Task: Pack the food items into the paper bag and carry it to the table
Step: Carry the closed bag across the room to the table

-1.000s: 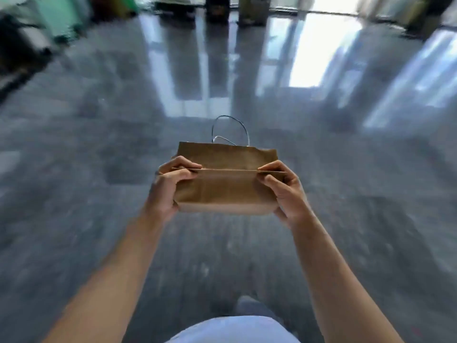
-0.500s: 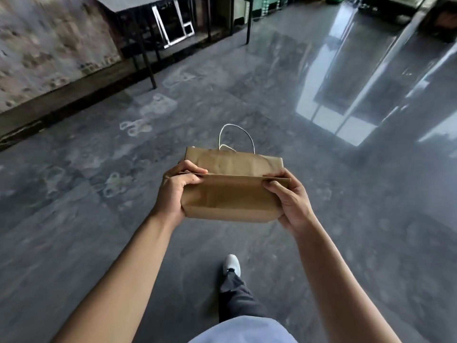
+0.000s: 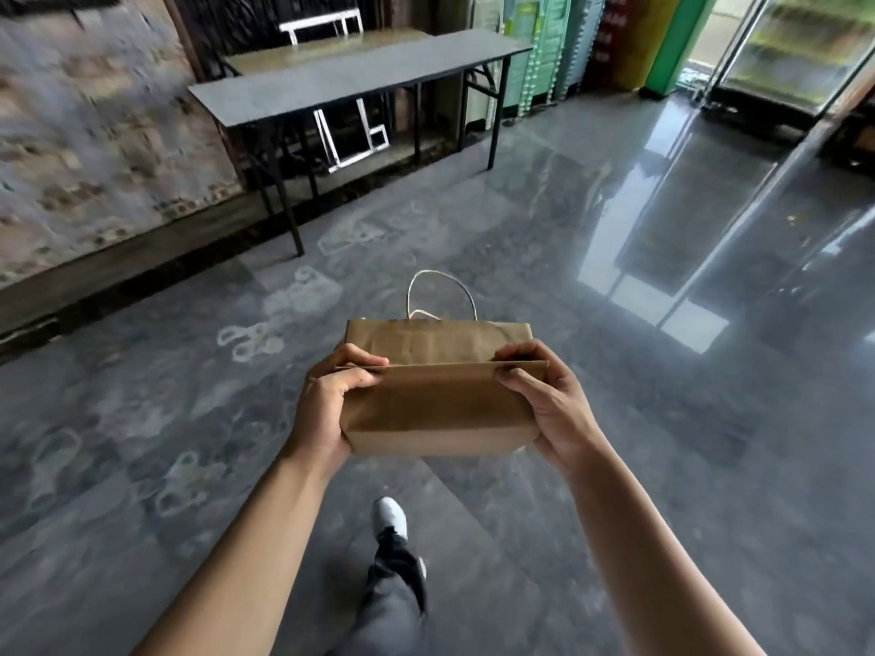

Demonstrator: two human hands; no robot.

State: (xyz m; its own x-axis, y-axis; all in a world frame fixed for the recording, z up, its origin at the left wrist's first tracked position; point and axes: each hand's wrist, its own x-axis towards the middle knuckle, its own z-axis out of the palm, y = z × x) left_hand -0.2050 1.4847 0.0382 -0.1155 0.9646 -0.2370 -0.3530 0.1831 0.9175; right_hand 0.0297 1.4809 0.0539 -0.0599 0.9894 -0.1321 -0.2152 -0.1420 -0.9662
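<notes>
The brown paper bag with a folded-over top was held out in front of the person, above the glossy grey floor. The left hand was clamped on the bag's left end and the right hand on its right end, each grip pinching the fold shut. A white cord handle stuck up behind the fold. The contents were hidden, but judging by the closed top the packing looked finished. The long grey folding surface by the wall stood well apart ahead, so the carrying and setting down seemingly remained. One white shoe was mid-stride.
</notes>
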